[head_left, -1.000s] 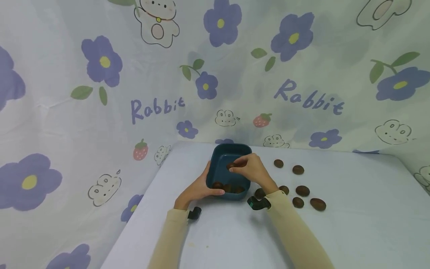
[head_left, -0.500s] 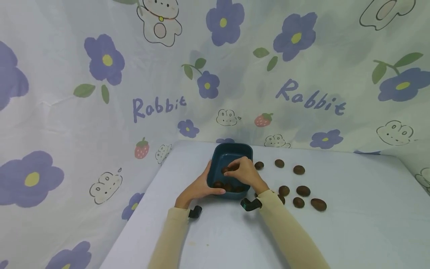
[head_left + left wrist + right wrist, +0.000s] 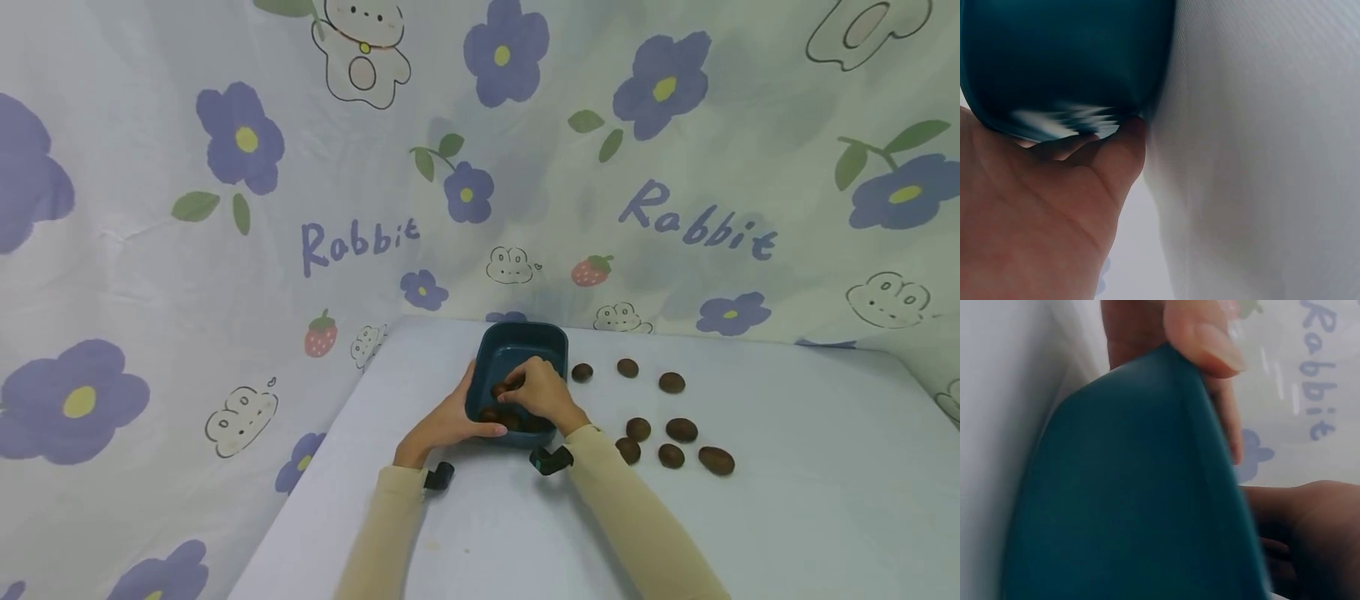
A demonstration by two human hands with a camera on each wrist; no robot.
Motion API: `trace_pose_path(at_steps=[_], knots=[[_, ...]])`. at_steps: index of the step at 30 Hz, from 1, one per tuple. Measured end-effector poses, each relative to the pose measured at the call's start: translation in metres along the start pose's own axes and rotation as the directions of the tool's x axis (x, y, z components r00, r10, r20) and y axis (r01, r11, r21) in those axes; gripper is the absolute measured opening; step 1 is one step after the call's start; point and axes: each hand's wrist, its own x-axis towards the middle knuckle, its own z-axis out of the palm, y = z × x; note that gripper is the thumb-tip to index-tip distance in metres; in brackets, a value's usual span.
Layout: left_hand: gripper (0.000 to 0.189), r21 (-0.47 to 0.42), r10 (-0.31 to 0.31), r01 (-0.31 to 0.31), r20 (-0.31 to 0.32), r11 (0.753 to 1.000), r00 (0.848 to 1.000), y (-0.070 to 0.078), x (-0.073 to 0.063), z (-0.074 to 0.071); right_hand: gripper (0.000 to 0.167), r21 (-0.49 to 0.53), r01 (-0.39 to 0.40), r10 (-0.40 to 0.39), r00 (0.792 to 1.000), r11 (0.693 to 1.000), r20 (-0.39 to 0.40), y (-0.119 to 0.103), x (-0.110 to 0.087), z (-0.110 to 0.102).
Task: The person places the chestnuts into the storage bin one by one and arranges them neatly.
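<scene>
A dark teal box [image 3: 517, 354] with rounded corners is at the far side of the white table. My left hand [image 3: 448, 421] grips its near left corner, the thumb along the near end. In the left wrist view the fingers curl against the box's outside. Inside the box, my right hand [image 3: 543, 392] pinches a brown egg-shaped thing [image 3: 498, 389] between thumb and fingertips. Several similar brown things [image 3: 489, 414] lie at the box's near end, partly hidden by my right hand. In the right wrist view the box wall [image 3: 1129, 481] hides what lies inside.
To the right of the box, several more brown egg-shaped things lie scattered on the table, among them a longer one [image 3: 717, 461]. A patterned cloth [image 3: 540, 167] hangs behind and to the left of the table.
My right hand has moved left and nearer to me inside the box, with the brown egg-shaped thing in its fingers. My left hand keeps its grip on the box.
</scene>
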Motion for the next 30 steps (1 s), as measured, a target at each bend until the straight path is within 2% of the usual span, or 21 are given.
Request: trace_pose_path(at_steps=[6, 12, 16, 25, 30], knots=[[0.133, -0.013, 0.005, -0.005, 0.001, 1.0, 1.0, 0.0017, 0.0009, 0.0003, 0.021, -0.084, -0.027, 0.028, 0.999, 0.996, 0.017, 0.001, -0.0003, 0.0048], [0.136, 0.006, -0.066, 0.066, 0.003, 0.998, 0.998, 0.003, -0.0002, 0.001, 0.017, -0.125, -0.036, 0.04, 0.999, 0.991, 0.034, 0.0013, -0.002, 0.0071], [0.137, 0.009, -0.087, 0.087, 0.004, 0.996, 0.996, 0.0046, -0.0008, 0.0005, 0.016, -0.144, -0.042, 0.046, 0.999, 0.989, 0.027, 0.0017, -0.001, 0.0075], [0.133, 0.002, -0.052, 0.052, -0.003, 0.999, 0.999, 0.0018, 0.0007, 0.0007, 0.021, -0.166, -0.055, 0.061, 0.998, 0.985, 0.032, 0.0014, 0.0009, 0.0088], [0.136, 0.007, -0.081, 0.081, -0.005, 0.997, 0.997, 0.0018, -0.0017, 0.0009, 0.022, -0.162, -0.045, 0.055, 0.997, 0.986, 0.06, 0.0027, 0.0027, 0.0105]])
